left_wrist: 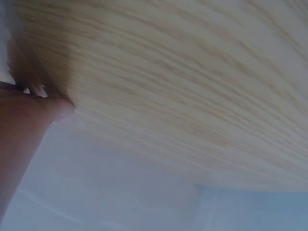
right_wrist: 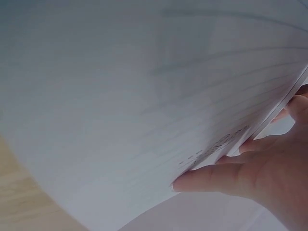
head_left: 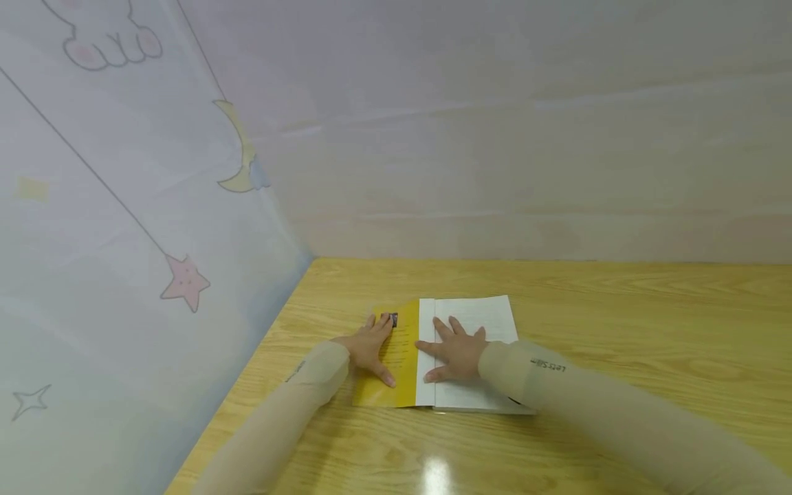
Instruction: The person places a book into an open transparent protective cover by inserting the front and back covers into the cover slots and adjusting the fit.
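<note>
An open book lies flat on the table, with a yellow flap (head_left: 405,392) at its left and a white page (head_left: 479,309) at its right. My left hand (head_left: 370,347) rests on the yellow flap, fingers and thumb spread. On the white side, my right hand (head_left: 456,353) presses down near the fold, its fingers also spread. The right wrist view shows the printed page (right_wrist: 96,106) close up, with the right hand (right_wrist: 269,168) against it. At the left edge of the left wrist view, part of the left hand (left_wrist: 29,113) touches the book's edge.
The wood-grain table (head_left: 619,330) extends to the right and in front of the book. Behind it rises a pale wall covering (head_left: 526,151). Another covering (head_left: 93,227), printed with a star and moon, borders the table's left edge.
</note>
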`<move>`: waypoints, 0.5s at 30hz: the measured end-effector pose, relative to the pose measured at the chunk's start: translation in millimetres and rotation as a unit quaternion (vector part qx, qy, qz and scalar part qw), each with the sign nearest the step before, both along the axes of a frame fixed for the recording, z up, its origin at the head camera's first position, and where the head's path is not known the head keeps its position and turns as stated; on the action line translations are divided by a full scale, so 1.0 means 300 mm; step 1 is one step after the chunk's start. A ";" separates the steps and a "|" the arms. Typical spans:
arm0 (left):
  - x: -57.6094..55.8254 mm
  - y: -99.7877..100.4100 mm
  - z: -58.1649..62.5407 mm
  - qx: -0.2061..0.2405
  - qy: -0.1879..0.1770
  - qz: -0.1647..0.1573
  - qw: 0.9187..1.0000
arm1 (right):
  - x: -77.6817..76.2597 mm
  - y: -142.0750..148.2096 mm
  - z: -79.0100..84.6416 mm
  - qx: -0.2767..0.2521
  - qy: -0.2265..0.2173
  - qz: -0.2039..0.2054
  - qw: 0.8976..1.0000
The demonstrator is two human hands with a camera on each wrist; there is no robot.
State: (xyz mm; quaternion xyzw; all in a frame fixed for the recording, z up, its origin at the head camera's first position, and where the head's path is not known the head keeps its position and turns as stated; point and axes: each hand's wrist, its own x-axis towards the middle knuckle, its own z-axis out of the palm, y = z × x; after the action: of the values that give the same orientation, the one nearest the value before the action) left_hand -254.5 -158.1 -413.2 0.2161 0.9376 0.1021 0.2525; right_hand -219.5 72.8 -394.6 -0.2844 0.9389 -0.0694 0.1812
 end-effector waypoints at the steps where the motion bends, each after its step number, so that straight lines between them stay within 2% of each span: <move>1: -0.002 -0.001 -0.003 0.000 -0.003 0.002 1.000 | 0.000 -0.001 0.000 0.002 0.001 0.000 1.000; 15: -0.019 -0.006 -0.021 0.004 -0.008 0.010 1.000 | -0.024 -0.011 -0.040 -0.003 0.000 -0.003 1.000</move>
State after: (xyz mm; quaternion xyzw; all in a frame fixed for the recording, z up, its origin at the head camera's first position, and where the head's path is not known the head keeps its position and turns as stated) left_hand -260.1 -159.8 -419.5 0.2072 0.9372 0.1101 0.2582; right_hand -226.8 69.3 -406.5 -0.2822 0.9394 -0.0730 0.1802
